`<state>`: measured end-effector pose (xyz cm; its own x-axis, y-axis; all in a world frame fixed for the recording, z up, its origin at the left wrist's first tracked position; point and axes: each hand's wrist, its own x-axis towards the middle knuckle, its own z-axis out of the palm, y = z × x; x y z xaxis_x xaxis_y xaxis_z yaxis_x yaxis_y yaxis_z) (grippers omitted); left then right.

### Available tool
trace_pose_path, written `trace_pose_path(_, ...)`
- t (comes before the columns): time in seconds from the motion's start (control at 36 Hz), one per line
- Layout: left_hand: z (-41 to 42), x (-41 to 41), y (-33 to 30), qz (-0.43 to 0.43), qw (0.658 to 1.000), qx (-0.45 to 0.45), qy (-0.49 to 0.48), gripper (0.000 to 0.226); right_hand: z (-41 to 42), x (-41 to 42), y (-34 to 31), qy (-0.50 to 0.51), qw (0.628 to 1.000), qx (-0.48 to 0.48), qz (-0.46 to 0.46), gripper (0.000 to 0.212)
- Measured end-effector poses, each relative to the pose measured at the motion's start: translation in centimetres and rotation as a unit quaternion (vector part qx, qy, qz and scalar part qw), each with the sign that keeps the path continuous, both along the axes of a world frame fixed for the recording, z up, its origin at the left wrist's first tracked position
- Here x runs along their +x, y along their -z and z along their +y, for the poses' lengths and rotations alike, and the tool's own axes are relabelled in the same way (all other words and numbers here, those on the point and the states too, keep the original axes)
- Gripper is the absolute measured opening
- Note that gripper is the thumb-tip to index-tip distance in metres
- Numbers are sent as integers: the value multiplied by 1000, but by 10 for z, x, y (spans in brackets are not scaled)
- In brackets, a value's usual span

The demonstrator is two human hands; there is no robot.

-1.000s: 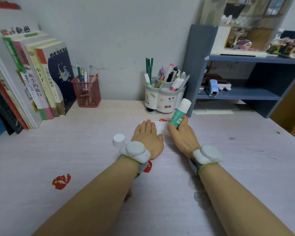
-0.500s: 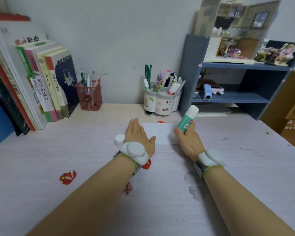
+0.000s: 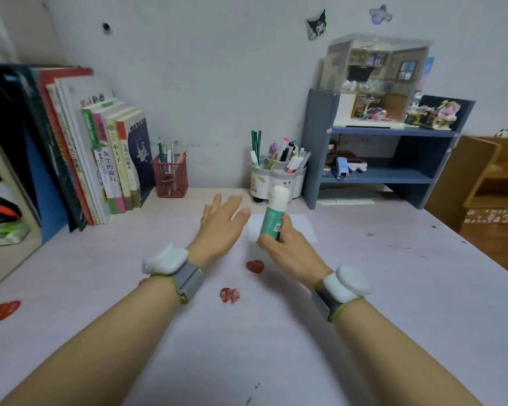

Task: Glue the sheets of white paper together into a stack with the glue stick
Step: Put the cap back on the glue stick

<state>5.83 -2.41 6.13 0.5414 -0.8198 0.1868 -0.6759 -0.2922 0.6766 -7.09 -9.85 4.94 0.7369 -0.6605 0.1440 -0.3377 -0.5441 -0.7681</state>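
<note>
White paper (image 3: 301,227) lies flat on the pale desk, partly hidden behind my hands. My right hand (image 3: 285,244) grips a green-and-white glue stick (image 3: 273,213), which stands nearly upright above the paper's left part, white end up. My left hand (image 3: 222,222) hovers left of the paper with fingers straight and spread, holding nothing. I cannot tell whether it touches the desk. Both wrists wear white trackers on grey straps.
A white pen holder (image 3: 277,180) and a red mesh pen cup (image 3: 170,178) stand at the back by the wall. Books (image 3: 106,159) lean at back left. A blue shelf unit (image 3: 384,159) occupies the back right. Red stickers (image 3: 255,265) dot the desk.
My left hand lifted off the paper and slid left, fingers spreading. My right hand pulled the glue stick back and stood it more upright. The camera tilted up.
</note>
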Motion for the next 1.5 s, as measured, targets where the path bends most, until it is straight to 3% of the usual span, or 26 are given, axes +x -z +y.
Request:
trace_pose_path(0.17, 30, -30, 14, 249, 955, -152, 56, 31, 39, -1, 7, -23, 999, 22, 17, 32)
trace_pose_path(0.36, 49, -42, 14, 321, 928, -161, 102, 25, 52, -18, 13, -26, 999, 20, 17, 28)
trace_pose_path(0.42, 50, -42, 13, 355, 912, -184, 93, 26, 56, -23, 15, -22, 994, 99, -48, 26)
trace_pose_path(0.5, 50, -42, 10, 431, 869, -228, 80, 25, 60, -25, 20, -18, 930, 331, -159, 41)
trace_pose_path(0.58, 48, -44, 8, 490, 829, -262, 70, 21, 60, -27, 25, -7, 867, 475, -150, 68)
trace_pose_path(0.75, 48, -46, 8, 541, 785, -291, 78, 20, 62, -27, 19, -6, 802, 571, -175, 67)
trace_pose_path(0.86, 49, -44, 4, 546, 777, -302, 83, 13, 64, -24, 17, -12, 784, 583, -212, 60)
trace_pose_path(1.03, 47, -40, 1, 520, 790, -317, 63, 12, 70, -22, 15, -22, 804, 517, -295, 36)
trace_pose_path(1.11, 47, -39, 1, 518, 792, -320, 37, 13, 72, -22, 15, -3, 848, 415, -329, 8)
trace_pose_path(1.22, 47, -40, 3, 514, 797, -317, 3, 21, 72, -20, 19, 53, 927, 217, -301, 27)
trace_pose_path(1.33, 46, -43, 4, 524, 790, -318, -25, 32, 72, -19, 19, 59, 943, 139, -296, 36)
trace_pose_path(1.42, 47, -40, 6, 518, 789, -330, -28, 31, 71, -20, 20, 19, 942, 170, -289, 31)
trace_pose_path(1.47, 48, -37, 7, 514, 788, -339, -11, 22, 72, -21, 16, 4, 913, 290, -287, 18)
trace_pose_path(1.5, 49, -36, 7, 515, 787, -341, 4, 17, 72, -20, 14, 1, 889, 364, -278, 25)
